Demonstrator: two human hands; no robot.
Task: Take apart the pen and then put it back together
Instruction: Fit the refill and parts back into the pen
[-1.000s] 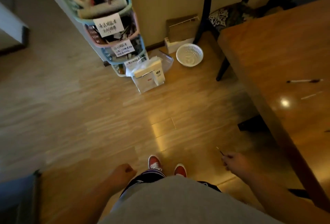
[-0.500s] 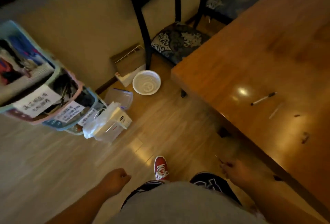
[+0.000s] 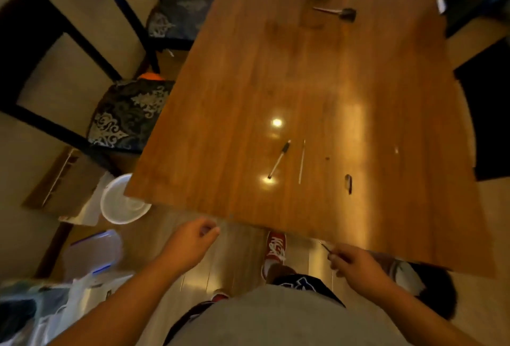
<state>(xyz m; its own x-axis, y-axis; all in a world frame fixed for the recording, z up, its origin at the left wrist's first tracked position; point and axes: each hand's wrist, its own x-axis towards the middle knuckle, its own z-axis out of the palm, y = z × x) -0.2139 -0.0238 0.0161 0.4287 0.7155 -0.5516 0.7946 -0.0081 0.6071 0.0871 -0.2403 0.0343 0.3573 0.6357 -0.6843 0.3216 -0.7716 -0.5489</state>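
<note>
The pen barrel (image 3: 279, 159) is laid on the wooden counter (image 3: 248, 83) toward its near edge. A thin refill (image 3: 302, 162) is set just beside it on the right, and a small dark part (image 3: 348, 183) lies farther right, apart. A thin dark piece (image 3: 323, 245) is pinched in the right hand (image 3: 356, 263) at the near edge. The left hand (image 3: 190, 242) is held off the near left corner with fingers curled; whether anything is grasped cannot be told.

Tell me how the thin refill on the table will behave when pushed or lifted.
The refill is a thin straight rod, so it probably rolls sideways when pushed. It looks light and may flex if lifted by one end. Flat on the glossy table, it could be fiddly to pinch.
</note>
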